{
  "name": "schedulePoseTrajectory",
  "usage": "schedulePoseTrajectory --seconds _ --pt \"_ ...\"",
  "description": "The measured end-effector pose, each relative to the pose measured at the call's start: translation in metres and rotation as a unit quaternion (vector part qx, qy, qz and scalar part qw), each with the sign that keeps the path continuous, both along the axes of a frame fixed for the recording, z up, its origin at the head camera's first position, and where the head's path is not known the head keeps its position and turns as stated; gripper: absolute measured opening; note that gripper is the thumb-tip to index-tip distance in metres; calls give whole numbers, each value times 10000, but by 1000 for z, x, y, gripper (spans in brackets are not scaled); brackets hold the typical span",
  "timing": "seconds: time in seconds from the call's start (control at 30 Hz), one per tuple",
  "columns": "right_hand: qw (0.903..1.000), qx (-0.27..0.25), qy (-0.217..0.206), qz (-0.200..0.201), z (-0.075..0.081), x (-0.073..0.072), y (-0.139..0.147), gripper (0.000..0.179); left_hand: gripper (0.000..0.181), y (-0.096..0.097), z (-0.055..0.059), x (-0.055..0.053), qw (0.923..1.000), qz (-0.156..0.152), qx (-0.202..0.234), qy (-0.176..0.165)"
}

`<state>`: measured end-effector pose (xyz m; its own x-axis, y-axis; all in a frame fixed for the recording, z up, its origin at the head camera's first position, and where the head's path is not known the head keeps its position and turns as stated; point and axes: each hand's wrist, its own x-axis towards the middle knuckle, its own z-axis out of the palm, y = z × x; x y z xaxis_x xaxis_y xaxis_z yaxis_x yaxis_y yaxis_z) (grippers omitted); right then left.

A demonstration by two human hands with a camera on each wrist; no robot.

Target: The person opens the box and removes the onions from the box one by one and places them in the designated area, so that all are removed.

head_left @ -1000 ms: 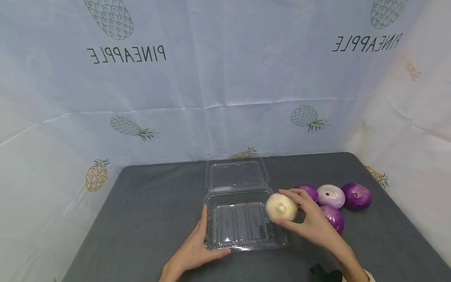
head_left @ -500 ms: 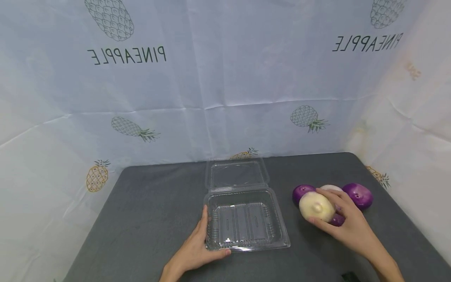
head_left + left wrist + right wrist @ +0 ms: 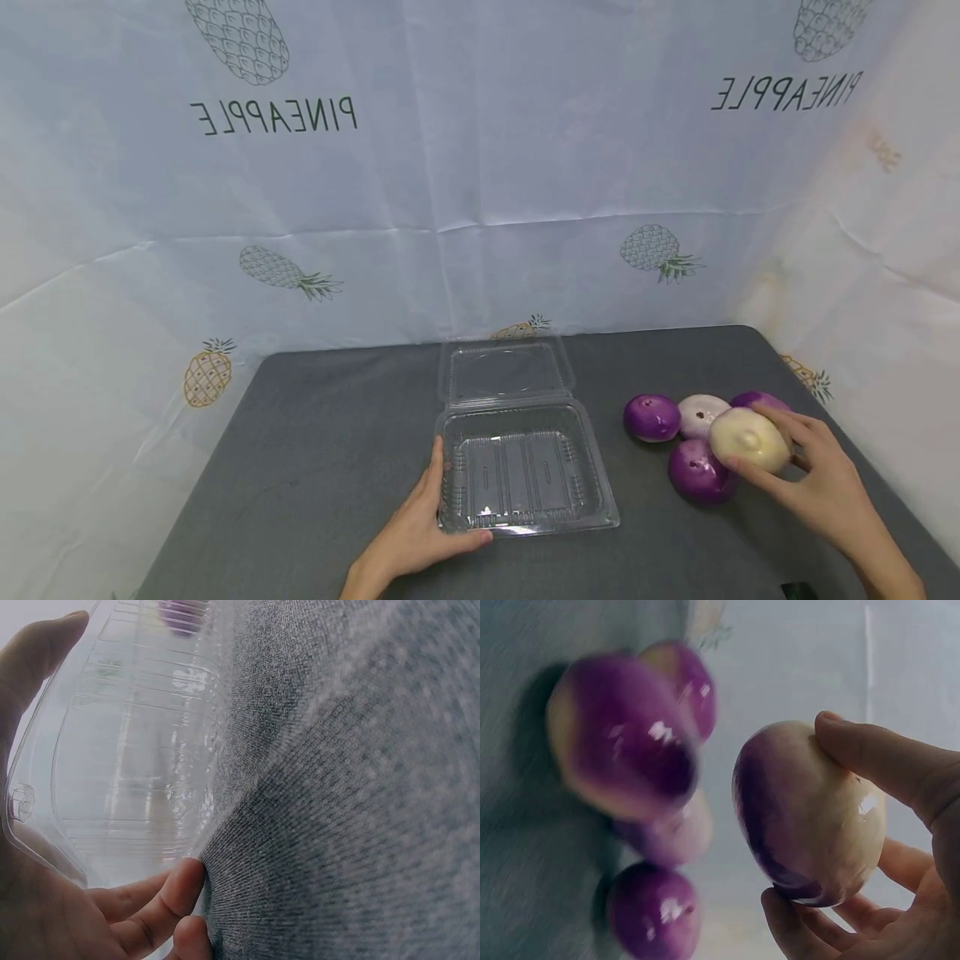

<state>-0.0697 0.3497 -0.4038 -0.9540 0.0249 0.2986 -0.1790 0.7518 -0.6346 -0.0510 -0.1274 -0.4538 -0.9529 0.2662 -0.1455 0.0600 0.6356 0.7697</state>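
In the head view my left hand [image 3: 412, 529] holds the near left corner of a clear plastic clamshell box [image 3: 517, 479]. Its thumb lies along the front rim; the left wrist view has its fingers [image 3: 184, 889] curled against the box's side. To the right, my right hand [image 3: 825, 479] grips a purple-and-white turnip [image 3: 748, 440], pale end facing up, between thumb and fingers. That turnip [image 3: 810, 814] is above the others, apart from them in the right wrist view. Beneath and beside it sit a front purple turnip [image 3: 701, 472], a left one [image 3: 652, 418], and a pale one [image 3: 697, 414].
The box's lid [image 3: 506, 371] lies folded back behind its base. Another purple turnip [image 3: 759, 401] is partly hidden behind the held one. The grey table [image 3: 322, 467] ends at a pineapple-print curtain [image 3: 517, 167]. A small dark object [image 3: 798, 591] shows near the right forearm.
My right hand has carried the turnip rightward, from the box's right edge to over the other turnips. The front and left turnips are now uncovered. My left hand has stayed at the box.
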Motion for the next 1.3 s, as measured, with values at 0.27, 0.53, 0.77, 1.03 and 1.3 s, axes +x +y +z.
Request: schedulePoseTrajectory --seconds 0.27,0.53,0.77,1.03,1.3 --pt "9991 260 -237 -244 -15 -2 25 77 138 0 0 0 10000 0 -10 -16" --pt "9960 623 -470 -437 -23 -5 38 78 138 1 1 -1 10000 -2 -18 -49" --pt "9937 743 -636 -554 -31 -9 44 82 138 0 0 -2 10000 -15 -27 -17" --pt "9931 708 -724 -595 -43 -13 48 82 139 0 -1 -2 10000 -12 -26 10" --pt "9917 732 -946 -477 -46 -14 46 83 139 0 -1 -2 10000 -22 -51 -4"
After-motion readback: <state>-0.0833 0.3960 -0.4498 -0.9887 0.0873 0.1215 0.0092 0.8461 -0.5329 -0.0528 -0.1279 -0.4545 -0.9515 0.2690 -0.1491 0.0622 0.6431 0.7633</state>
